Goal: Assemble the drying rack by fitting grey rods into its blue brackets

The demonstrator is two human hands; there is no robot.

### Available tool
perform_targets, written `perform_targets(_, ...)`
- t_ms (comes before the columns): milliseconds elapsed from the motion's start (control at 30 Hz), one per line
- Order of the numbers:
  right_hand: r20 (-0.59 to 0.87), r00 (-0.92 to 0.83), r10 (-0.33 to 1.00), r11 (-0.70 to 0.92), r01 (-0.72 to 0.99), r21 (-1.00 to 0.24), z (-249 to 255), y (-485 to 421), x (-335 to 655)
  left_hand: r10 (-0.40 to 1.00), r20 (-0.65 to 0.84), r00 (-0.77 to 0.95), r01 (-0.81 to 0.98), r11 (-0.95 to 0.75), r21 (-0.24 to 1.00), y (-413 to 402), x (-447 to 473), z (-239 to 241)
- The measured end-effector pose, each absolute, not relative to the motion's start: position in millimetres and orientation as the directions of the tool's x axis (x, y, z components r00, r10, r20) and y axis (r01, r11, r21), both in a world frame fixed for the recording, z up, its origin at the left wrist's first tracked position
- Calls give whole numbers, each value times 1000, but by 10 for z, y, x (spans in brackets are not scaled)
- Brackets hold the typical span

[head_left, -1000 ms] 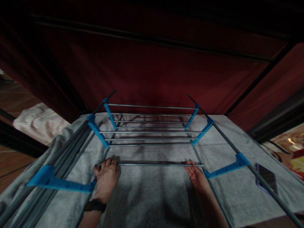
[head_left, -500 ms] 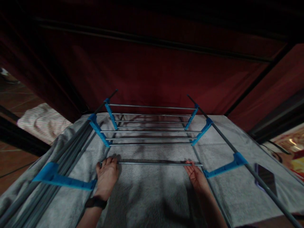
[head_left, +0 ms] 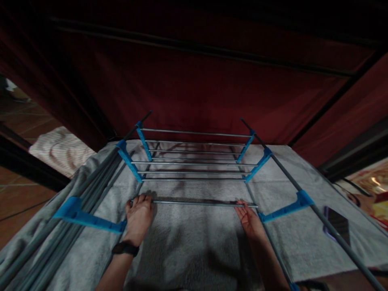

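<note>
A thin metal rod (head_left: 194, 203) runs crosswise between my hands, low over the grey blanket. My left hand (head_left: 139, 216) closes over its left end, wrist wearing a dark band. Near the right end, my right hand (head_left: 248, 220) pinches the rod between thumb and fingers, palm partly turned up. Around both hands stands a rack frame of grey tubes with blue plastic brackets. The left front bracket (head_left: 87, 218) and right front bracket (head_left: 285, 207) have no rods between them. Farther back, several crossbars (head_left: 194, 172) join the other bracket pairs.
Several loose grey tubes (head_left: 66, 238) lie along the left side. A phone (head_left: 337, 226) rests on the grey blanket (head_left: 303, 250) at the right. Behind the rack rises a dark red panel (head_left: 197, 93). A striped cloth (head_left: 60, 149) lies at far left.
The view has shifted slightly, so the rack and blanket sit a little higher in the picture. Both hands keep their hold on the rod, which looks almost unmoved against the frame.
</note>
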State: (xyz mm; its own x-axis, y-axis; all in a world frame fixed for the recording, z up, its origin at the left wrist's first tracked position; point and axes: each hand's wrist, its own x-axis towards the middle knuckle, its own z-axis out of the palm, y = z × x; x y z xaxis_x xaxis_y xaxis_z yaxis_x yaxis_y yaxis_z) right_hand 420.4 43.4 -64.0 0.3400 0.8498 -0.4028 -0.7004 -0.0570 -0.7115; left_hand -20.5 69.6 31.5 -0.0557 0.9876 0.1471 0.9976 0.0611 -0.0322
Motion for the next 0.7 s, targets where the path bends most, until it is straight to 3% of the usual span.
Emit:
perform_targets(433,-410,357,839,-54,-696,-716,-598,402,4176,988,149,35,999,-29,-46,626,-61,353)
perform_targets(700,-419,368,830,-44,-706,-707,-555,407,4152,984,109,139,988,-146,56,616,89,314)
